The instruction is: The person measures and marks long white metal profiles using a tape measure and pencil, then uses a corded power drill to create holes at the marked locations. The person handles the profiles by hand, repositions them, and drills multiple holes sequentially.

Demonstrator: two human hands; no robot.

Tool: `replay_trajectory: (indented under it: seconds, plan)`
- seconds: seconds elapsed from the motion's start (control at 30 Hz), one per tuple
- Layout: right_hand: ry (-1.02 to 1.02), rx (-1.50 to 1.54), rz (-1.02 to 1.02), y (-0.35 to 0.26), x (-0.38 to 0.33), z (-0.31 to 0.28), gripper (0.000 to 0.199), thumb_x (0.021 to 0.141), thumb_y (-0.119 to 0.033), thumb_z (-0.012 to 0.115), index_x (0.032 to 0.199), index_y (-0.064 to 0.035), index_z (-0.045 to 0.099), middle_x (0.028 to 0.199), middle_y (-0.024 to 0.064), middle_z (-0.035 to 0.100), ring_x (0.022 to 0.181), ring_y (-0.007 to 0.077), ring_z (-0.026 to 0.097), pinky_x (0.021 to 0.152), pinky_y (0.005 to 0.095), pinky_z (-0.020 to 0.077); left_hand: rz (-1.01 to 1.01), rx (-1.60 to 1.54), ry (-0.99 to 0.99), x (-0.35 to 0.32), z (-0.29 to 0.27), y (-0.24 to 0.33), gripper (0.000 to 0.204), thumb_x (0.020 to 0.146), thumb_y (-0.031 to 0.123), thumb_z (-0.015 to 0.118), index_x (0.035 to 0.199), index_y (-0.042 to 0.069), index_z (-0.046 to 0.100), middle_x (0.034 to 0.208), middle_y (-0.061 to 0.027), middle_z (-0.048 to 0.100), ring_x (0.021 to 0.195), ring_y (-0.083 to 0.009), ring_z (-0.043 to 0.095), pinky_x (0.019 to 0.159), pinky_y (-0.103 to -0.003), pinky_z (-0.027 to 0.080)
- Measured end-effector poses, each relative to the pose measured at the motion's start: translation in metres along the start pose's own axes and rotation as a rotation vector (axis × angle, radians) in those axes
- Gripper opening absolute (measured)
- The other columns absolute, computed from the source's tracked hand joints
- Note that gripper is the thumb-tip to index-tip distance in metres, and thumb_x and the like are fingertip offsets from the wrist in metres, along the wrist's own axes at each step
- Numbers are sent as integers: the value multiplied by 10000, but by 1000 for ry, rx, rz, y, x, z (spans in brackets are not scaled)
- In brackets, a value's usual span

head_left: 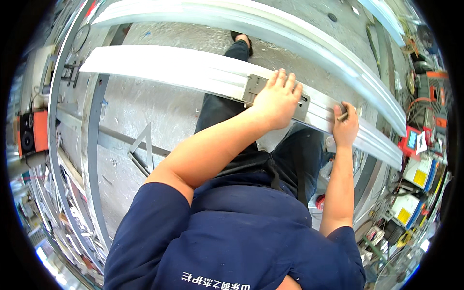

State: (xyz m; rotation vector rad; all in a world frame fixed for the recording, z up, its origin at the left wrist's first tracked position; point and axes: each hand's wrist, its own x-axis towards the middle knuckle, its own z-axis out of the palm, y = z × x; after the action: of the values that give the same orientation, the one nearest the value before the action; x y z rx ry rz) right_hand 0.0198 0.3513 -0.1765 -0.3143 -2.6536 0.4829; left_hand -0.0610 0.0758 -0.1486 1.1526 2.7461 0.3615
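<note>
Over the slotted grey plate (pixel 254 87), the left hand (pixel 279 99) lay palm down, its fingers nearly straight and slightly apart, pressing rather than gripping. Farther along to the right, the right hand (pixel 345 128) was closed narrowly around a short brownish rod (pixel 342 116), just above the pale metal rail (pixel 179 63). The plate rested on that rail, which crossed in front of the person's legs. The step in hand seemed to be steadying or lining up the plate; the next move, I judged, called for keeping it flat while the rod was brought to it. Beyond lay a second rail (pixel 241 23), and to the left a steel frame (pixel 92 145) and a triangular metal piece (pixel 143 147) stood out against the floor (pixel 137 104).

The left hand hid the plate's middle, the rod's exact kind was unclear, and equipment along the dark rim was bent, blurred or cut off.
</note>
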Motion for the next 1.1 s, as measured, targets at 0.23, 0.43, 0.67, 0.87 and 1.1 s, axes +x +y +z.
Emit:
replay_trajectory:
  seconds: [0.23, 0.43, 0.67, 0.87, 1.1]
  plan:
    - [-155, 355, -84, -24, -14, -23, 314, 945, -189, 746, 1200, -32, 650, 1333, 185, 677, 1287, 373, 610, 1106, 439, 454, 23, -20, 24, -2, -2, -3, 647, 910, 151, 603, 1512, -27, 448, 1571, -294, 406, 1492, -486, 341, 1259, -535, 208]
    - [-277, 282, -321, -58, -35, -29, 313, 885, -167, 794, 1120, -9, 661, 1348, 179, 675, 1334, 406, 571, 1135, 467, 431, 30, -22, 33, -4, -3, -3, 608, 931, 167, 594, 1496, -25, 476, 1554, -289, 431, 1473, -479, 374, 1255, -514, 224]
    - [-227, 197, -313, -60, -42, -16, 175, 793, -56, 812, 925, -30, 700, 1277, 165, 711, 1292, 401, 604, 1097, 476, 479, 19, -8, 20, -1, -1, -1, 628, 935, 157, 573, 1522, -18, 436, 1585, -276, 403, 1490, -458, 357, 1267, -518, 207]
    - [-181, 227, -322, -58, -40, -13, 181, 760, -41, 817, 888, -42, 688, 1242, 132, 727, 1253, 380, 630, 1094, 490, 489, -76, 117, -87, -7, -30, -23, 1120, 740, 397, 854, 1615, 37, 256, 1643, -231, 330, 1549, -421, 256, 1289, -523, 153]
    - [-119, 297, -312, -57, -43, -7, 209, 740, -75, 835, 886, -45, 689, 1208, 118, 736, 1211, 370, 646, 1103, 496, 484, -24, -41, -58, -6, -39, -40, 1013, 661, 414, 856, 1511, 37, 456, 1426, -179, 542, 1375, -362, 468, 1229, -491, 298]
